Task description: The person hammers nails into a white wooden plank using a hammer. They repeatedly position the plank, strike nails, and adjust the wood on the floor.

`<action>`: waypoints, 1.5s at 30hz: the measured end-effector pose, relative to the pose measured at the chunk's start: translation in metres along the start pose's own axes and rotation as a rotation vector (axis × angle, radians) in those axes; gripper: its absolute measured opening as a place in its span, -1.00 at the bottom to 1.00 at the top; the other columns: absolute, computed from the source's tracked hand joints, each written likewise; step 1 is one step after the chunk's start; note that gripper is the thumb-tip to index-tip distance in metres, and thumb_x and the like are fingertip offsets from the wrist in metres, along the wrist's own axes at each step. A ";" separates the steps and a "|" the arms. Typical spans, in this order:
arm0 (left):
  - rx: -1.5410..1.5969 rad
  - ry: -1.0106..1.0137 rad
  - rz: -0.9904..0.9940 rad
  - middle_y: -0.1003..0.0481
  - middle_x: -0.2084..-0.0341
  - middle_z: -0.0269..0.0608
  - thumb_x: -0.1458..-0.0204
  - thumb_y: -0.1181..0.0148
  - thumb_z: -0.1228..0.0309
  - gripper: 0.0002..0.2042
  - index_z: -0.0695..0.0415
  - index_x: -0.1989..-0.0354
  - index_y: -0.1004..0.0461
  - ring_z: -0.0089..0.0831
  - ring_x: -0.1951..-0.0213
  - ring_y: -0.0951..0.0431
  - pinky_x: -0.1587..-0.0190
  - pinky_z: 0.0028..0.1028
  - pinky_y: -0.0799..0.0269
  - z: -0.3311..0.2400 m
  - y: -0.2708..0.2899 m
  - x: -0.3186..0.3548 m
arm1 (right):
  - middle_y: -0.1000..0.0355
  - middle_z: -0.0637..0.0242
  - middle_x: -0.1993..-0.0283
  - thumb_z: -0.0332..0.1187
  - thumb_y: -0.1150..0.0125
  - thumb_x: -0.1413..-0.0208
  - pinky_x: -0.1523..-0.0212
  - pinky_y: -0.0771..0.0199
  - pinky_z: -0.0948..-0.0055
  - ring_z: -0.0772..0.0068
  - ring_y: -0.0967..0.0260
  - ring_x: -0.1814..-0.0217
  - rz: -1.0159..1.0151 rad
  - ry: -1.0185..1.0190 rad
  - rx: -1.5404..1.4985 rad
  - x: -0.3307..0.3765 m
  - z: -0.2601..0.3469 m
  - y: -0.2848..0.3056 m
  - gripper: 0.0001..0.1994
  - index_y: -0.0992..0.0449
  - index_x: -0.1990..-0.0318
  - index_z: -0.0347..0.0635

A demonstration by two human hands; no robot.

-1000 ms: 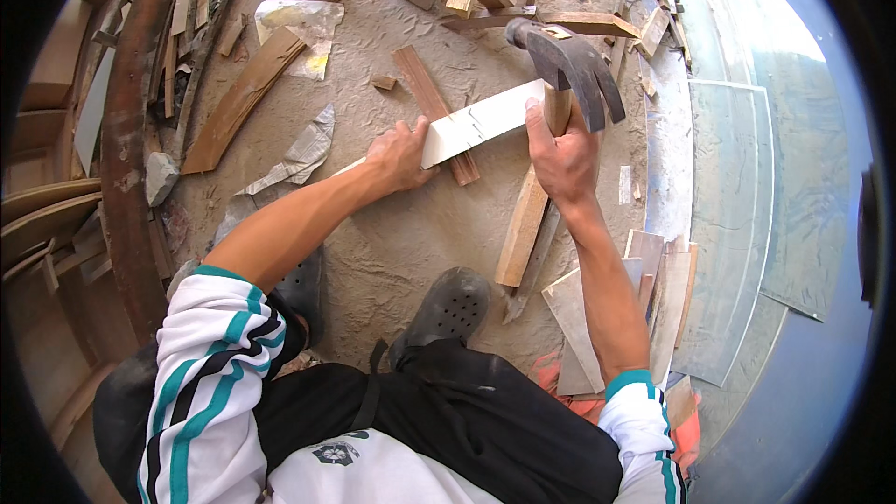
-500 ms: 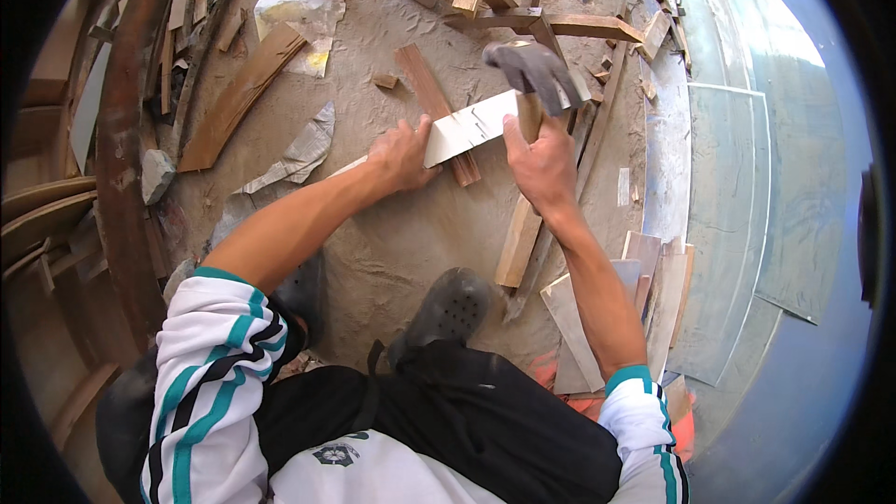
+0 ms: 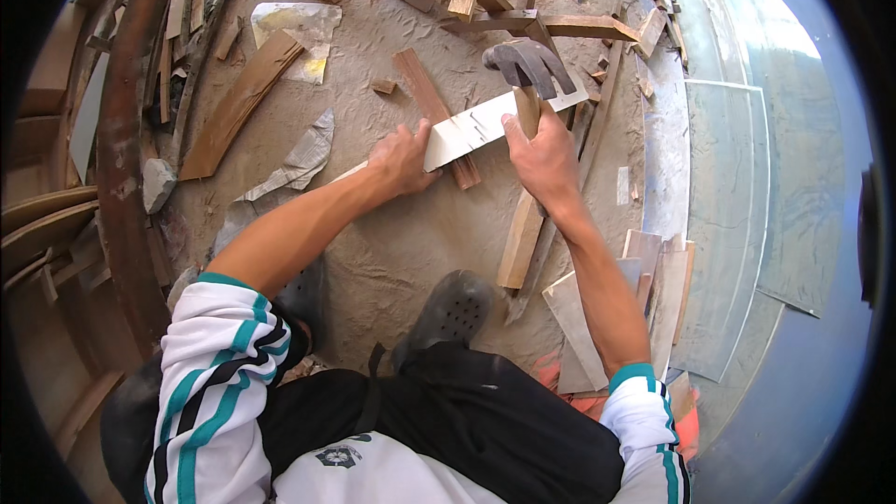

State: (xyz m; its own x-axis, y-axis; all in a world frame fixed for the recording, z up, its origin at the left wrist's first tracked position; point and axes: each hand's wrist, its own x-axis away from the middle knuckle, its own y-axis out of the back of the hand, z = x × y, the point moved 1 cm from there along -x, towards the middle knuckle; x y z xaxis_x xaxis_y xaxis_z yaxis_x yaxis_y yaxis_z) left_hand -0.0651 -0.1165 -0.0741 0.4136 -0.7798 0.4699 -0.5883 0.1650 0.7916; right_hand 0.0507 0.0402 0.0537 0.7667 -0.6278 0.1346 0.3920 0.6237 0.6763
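Fingers [image 3: 558,127] of the right hand [image 3: 546,163] wrap the hammer [image 3: 532,68] by its handle, and from afar I see it in front of the white board [image 3: 473,133], which the left hand [image 3: 403,163] clasps and which visibly crosses a brown strip [image 3: 420,86]

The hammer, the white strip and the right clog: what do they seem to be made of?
Hammer: head likely steel, dark and dull with slight sheen; handle probably bare wood, judging by its pale brown colour.
White strip: flat, smooth-looking white face; painted wood or plastic, I can't tell.
Right clog: matte grey, hole-dotted, perhaps moulded foam or rubber.
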 end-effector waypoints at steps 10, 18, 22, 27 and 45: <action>-0.007 -0.021 -0.026 -0.41 0.12 0.38 0.03 -0.32 -0.02 -0.09 0.34 -0.31 0.00 0.22 0.11 -0.55 0.05 -0.10 -0.52 -0.001 -0.003 -0.001 | -0.46 -0.37 0.21 -0.26 -0.13 -0.13 0.01 -0.42 -0.06 -0.38 -0.44 0.06 0.282 -0.072 0.148 -0.010 -0.049 -0.028 -0.62 -0.35 0.07 -0.46; 0.097 -0.075 0.031 -0.45 0.13 0.29 0.05 -0.30 -0.02 -0.11 0.31 -0.31 -0.02 0.06 0.04 -0.56 -0.01 -0.14 -0.49 0.005 0.003 -0.003 | -0.53 -0.16 0.24 -0.18 -0.18 -0.12 0.04 -0.47 0.10 -0.15 -0.52 0.10 0.050 -0.223 -0.034 0.015 -0.062 0.013 -0.59 -0.43 0.05 -0.38; 0.393 -0.085 0.123 -0.46 0.25 0.01 0.00 -0.26 -0.10 -0.15 0.28 -0.26 -0.07 -0.14 0.19 -0.54 0.13 -0.18 -0.47 0.021 0.004 -0.002 | -0.43 0.26 0.51 -0.27 -0.20 -0.16 0.63 -0.42 0.37 0.43 -0.39 0.66 -0.008 -0.333 -0.321 0.038 -0.077 0.026 -0.78 -0.40 0.22 -0.25; 1.103 0.072 0.587 -0.42 0.38 -0.21 -0.09 -0.14 -0.11 -0.29 0.21 -0.22 -0.20 -0.47 0.43 -0.47 0.42 -0.39 -0.45 0.014 0.038 0.018 | -0.23 0.48 0.56 -0.29 -0.18 -0.22 0.78 -0.23 0.53 0.65 -0.17 0.74 -0.095 -0.407 -0.590 0.064 -0.104 0.040 -0.81 -0.30 0.25 -0.13; 0.400 0.040 -0.002 -0.56 0.17 0.26 -0.23 0.10 -0.20 -0.30 0.31 -0.10 -0.41 -0.01 0.09 -0.59 0.06 -0.16 -0.45 0.052 0.012 0.010 | -0.27 0.44 0.52 -0.28 -0.16 -0.20 0.69 -0.32 0.51 0.62 -0.24 0.66 0.140 -0.574 -0.609 0.077 -0.116 0.037 -0.80 -0.34 0.24 -0.19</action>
State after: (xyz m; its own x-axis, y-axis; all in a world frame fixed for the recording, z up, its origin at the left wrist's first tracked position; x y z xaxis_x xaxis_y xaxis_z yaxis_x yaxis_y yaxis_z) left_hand -0.1037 -0.1534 -0.0801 0.4375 -0.7543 0.4896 -0.8083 -0.0914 0.5816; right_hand 0.1831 0.0686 0.0049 0.5162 -0.5622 0.6462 0.6439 0.7522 0.1401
